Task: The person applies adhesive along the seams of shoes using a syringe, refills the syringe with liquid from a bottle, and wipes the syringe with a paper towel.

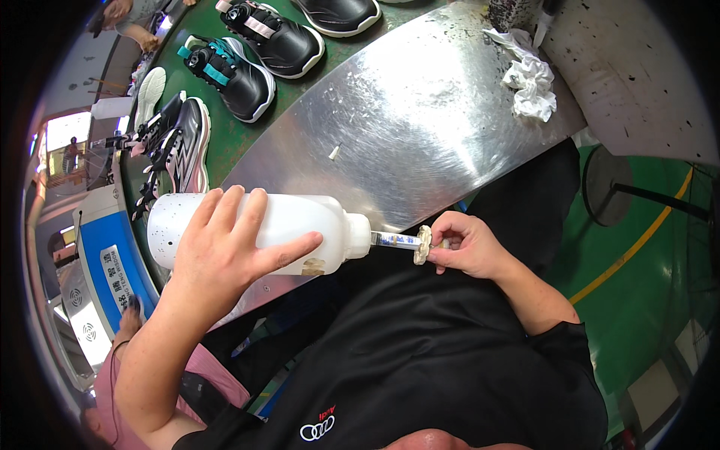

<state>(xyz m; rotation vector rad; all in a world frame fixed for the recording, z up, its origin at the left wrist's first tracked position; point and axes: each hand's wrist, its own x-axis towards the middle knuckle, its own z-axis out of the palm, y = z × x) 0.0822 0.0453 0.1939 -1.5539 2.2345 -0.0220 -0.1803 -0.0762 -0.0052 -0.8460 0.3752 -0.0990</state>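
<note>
My left hand (217, 251) grips a white plastic bottle (300, 217) that lies almost level in the air, its neck toward the right. Out of the bottle's mouth comes a clear syringe-like tube (396, 240) with printed marks. A lumpy, cream-crusted disc (423, 245) sits around the tube's outer end. Just beyond that disc, the thumb and forefinger of my right hand (469, 246) are closed in a pinch on a small pale tip (445, 244), mostly hidden by the fingers. A tiny white cone (334, 153) rests on the metal sheet.
Under the bottle and beyond it is a shiny metal sheet (390, 105) on a green bench. Black shoes (229, 79) stand along the far left. Crumpled white tissue (531, 86) lies at the far right. At lower left a co-worker's hand (130, 319) shows beside a blue-and-white machine (112, 255).
</note>
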